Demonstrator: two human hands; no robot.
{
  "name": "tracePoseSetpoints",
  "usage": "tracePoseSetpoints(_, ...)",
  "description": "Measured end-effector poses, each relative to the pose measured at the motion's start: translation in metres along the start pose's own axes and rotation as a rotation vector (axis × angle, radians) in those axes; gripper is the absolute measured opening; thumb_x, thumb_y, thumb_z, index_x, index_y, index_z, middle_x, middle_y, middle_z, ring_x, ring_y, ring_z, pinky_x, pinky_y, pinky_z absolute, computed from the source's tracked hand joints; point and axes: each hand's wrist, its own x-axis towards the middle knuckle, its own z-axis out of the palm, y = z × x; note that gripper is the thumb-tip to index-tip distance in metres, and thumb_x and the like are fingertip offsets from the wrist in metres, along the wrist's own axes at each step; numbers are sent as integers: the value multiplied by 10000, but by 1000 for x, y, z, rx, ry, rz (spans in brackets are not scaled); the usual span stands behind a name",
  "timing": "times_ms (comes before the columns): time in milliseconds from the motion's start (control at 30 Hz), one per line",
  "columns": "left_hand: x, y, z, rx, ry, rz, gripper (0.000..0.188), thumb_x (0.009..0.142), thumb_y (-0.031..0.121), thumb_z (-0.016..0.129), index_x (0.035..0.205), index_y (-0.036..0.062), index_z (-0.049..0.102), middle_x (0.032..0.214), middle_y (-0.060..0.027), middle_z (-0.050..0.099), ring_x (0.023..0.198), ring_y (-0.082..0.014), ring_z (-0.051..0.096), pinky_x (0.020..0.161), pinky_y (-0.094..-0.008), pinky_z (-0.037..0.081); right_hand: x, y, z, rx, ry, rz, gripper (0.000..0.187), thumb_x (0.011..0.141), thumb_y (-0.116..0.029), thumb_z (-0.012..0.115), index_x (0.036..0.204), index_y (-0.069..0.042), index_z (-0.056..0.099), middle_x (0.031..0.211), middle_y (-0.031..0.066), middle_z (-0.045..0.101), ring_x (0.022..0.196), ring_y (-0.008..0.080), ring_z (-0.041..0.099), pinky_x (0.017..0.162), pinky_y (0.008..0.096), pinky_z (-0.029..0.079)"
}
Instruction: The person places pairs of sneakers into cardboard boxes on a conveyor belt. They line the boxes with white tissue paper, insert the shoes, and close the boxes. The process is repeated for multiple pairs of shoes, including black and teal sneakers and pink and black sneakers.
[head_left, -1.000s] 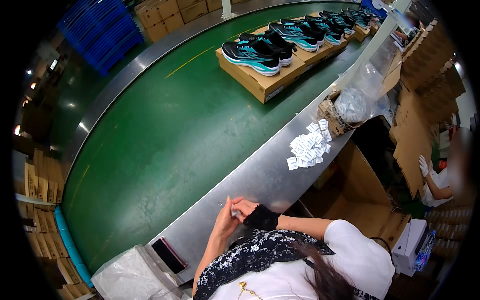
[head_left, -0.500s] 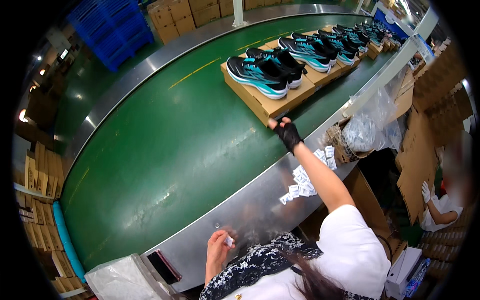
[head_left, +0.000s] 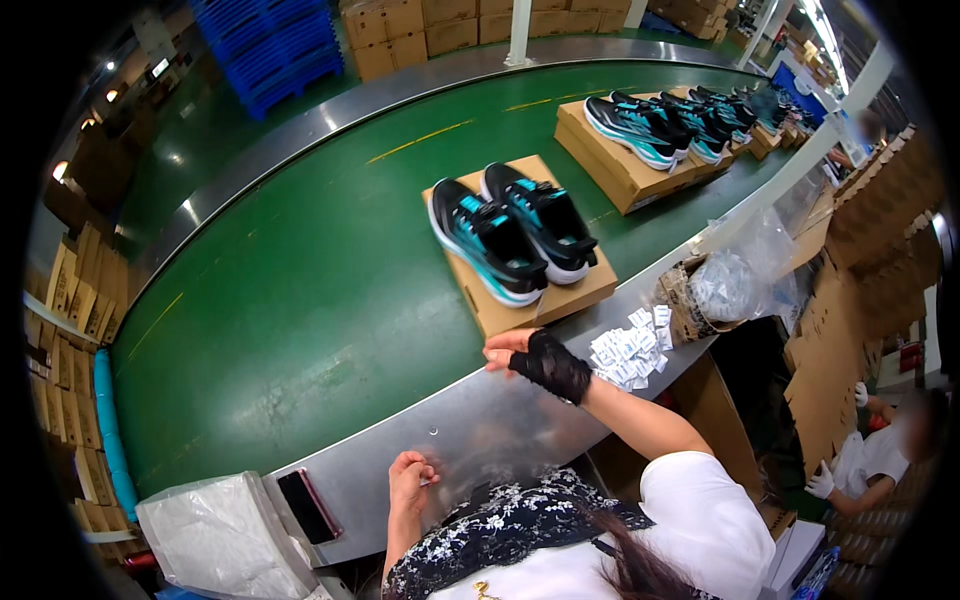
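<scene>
Green belt (head_left: 300,330) carries black shoes (head_left: 512,235) atop a cardboard box (head_left: 575,298), likely keeping them together. Your right hand (head_left: 545,362) is at its near corner, grip unclear; your left hand (head_left: 407,483) pinches a small pale thing (head_left: 426,484). White packets (head_left: 632,348) lie piled, seemingly for easy reach.

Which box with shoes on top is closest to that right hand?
The brown box standing by itself, right beside the right hand. Green surface separates it from the other shoe-topped boxes, in a row farther back.
</scene>
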Motion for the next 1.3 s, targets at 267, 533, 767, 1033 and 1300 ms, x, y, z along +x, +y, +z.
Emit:
tracePoseSetpoints(267, 25, -14, -49, 1748, -186, 1148, 94, 716, 93, 546, 625, 71, 531, 625, -50, 516, 576, -202, 497, 509, -319, 404, 45, -84, -32, -1661, 290, -200, 535, 590, -526, 631, 1064, -279, 590, 1046, 165, 525, 1052, 303, 438, 950, 591, 118)
tracePoseSetpoints(533, 21, -5, -120, 545, 168, 845, 182, 812, 114, 484, 642, 64, 524, 582, 6, 461, 536, -126, 457, 481, -257, 376, -15, -86, 38, -1620, 89, -405, 383, 602, -477, 566, 724, -118, 618, 740, 105, 595, 739, 234, 567, 696, 355, 368)
tracePoseSetpoints(767, -64, 176, -11, 591, -26, 1319, 255, 803, 164, 552, 945, -45, 585, 931, -93, 580, 845, -141, 541, 688, -243, 431, -71, -112, 116, -1206, -407, -266, 555, 581, -449, 689, 887, 8, 613, 909, 161, 592, 867, 268, 572, 770, 314, 440)
tracePoseSetpoints(1033, -52, 196, 16, 795, -338, 779, 249, 827, 221, 561, 710, 2, 585, 568, 82, 466, 524, -6, 383, 444, -200, 310, -74, -112, 154, -1315, -521, -505, 411, 578, -394, 691, 726, -23, 595, 665, 158, 569, 630, 264, 573, 607, 334, 443)
tracePoseSetpoints(1300, -52, 189, -3, 628, -356, 604, 230, 838, 232, 535, 799, 21, 620, 658, 36, 539, 572, -17, 424, 500, -155, 319, -67, -63, 152, -1571, -616, -728, 302, 591, -392, 635, 587, -98, 569, 567, 97, 550, 562, 248, 554, 653, 364, 382)
